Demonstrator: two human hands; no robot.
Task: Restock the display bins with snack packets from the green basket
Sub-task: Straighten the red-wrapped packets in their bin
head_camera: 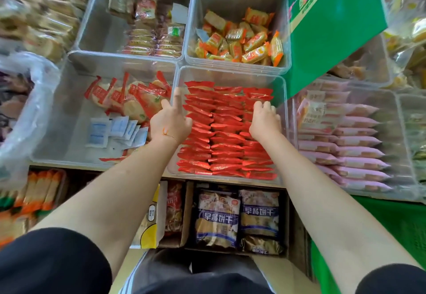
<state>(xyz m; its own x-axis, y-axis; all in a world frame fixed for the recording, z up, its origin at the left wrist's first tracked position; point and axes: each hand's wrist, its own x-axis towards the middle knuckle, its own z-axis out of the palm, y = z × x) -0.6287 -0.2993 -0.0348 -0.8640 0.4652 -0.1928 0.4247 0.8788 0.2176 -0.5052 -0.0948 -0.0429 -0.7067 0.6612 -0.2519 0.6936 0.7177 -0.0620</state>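
Observation:
A clear bin [280,100] in the middle holds three tidy rows of red snack packets [227,136]. My left hand [171,121] is at the bin's left wall. Its index finger lies straight along the wall, its thumb is outside, and its other fingers are curled inside against the left row. My right hand [265,119] rests on the right row, with its fingers curled down over the tops of the packets. A green textured surface [396,226] shows at the lower right; I cannot tell whether it is the basket.
Around it stand other clear bins: orange-yellow packets [242,40] behind, round crackers and white sachets [119,109] to the left, pink packets [350,141] to the right. A green board [334,28] leans over the right side. Cartons with blue bags [237,217] sit below the shelf edge.

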